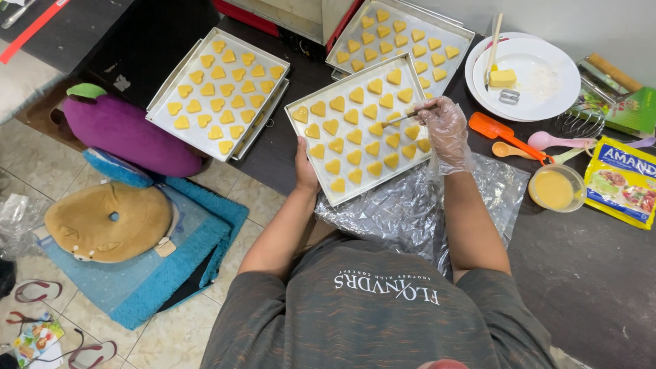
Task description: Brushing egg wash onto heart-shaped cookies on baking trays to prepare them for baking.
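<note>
Three trays of yellow heart-shaped cookies are in view, and we take the middle tray [311, 115] as our landmark. It lies tilted on the dark surface [588, 273], right in front of us, resting partly on a crinkled clear plastic sheet [410, 212]. Our right hand [445, 130], in a thin clear glove, reaches over the tray's right edge, its fingers closed around a slim brush [408, 116] whose tip touches a cookie [392, 119] on the tray's right side. Our left hand [305, 167] is bare and grips the tray's near edge, fingers curled under the rim.

Left of the middle tray sits a second tray [158, 109] of hearts; behind it, toward the wall, a third tray [462, 33]. Right of the middle tray we see a white plate [547, 96] carrying a block of butter [502, 78], then an orange scoop [502, 131], a pink spoon [553, 141], and a small cup of yellow liquid [555, 188]. Farther right lies a yellow packet [623, 179]. Well to the left of the tray, down on the tiled floor, rest a purple eggplant cushion [126, 133] and a tan cushion [109, 222] on a blue mat [198, 239].
</note>
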